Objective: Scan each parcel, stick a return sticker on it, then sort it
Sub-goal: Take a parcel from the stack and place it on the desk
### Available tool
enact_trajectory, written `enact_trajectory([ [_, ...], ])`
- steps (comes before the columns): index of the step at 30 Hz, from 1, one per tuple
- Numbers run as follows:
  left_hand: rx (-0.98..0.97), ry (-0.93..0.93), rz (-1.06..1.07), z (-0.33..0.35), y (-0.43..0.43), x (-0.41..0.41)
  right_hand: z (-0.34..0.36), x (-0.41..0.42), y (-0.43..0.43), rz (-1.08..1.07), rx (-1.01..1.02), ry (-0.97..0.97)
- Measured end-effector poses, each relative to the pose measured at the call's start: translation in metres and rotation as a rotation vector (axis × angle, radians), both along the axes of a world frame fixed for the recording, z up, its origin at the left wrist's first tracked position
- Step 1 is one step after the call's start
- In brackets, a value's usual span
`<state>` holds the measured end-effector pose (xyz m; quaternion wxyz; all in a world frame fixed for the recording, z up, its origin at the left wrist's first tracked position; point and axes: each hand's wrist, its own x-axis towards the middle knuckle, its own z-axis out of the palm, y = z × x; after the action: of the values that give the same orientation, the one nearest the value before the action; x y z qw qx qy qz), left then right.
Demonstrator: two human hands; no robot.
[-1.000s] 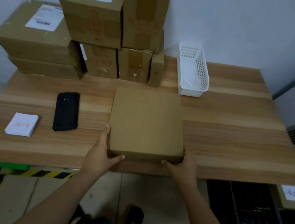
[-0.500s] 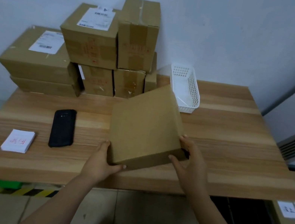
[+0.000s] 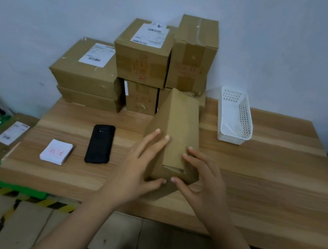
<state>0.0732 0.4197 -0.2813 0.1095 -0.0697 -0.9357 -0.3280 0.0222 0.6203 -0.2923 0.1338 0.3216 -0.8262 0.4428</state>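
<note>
Brown cardboard, plain on every face that shows: the parcel (image 3: 177, 126) is tipped steeply up near the front of the table (image 3: 270, 176), its top end leaning away toward the wall and its low end caught between two hands (the far faces are hidden from here). A flap seam runs across the narrow near face, low down. I cannot tell whether the lowest corner touches the wood.

On the left hand (image 3: 140, 164), the fingers lie straight against the parcel's left face and the thumb is tucked under the bottom edge, so that grip is pinching the box. The right hand (image 3: 199, 181) sets its fingertips on the near face beside the seam. Its thumb is at the bottom edge, almost meeting the other thumb, and this grip is pinching the parcel too.

Just left of the parcel a black phone (image 3: 100, 143) lies back up, and further left sits a small pad of white stickers (image 3: 56, 151) with red marks. Behind, a pile of boxes (image 3: 141, 61) stands against the wall, two of them with white labels on top. A white basket (image 3: 235, 117) sits at the back, to the right of the pile.
</note>
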Motion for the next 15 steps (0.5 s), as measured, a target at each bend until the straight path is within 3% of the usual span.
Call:
enact_trajectory([
  [12, -0.044, 0.109, 0.038, -0.004, -0.036, 0.013, -0.003, -0.007, -0.026, 0.115, -0.031, -0.001],
  [15, -0.037, 0.097, 0.093, -0.003, -0.05, 0.023, -0.018, -0.01, -0.026, 0.116, -0.002, -0.109],
])
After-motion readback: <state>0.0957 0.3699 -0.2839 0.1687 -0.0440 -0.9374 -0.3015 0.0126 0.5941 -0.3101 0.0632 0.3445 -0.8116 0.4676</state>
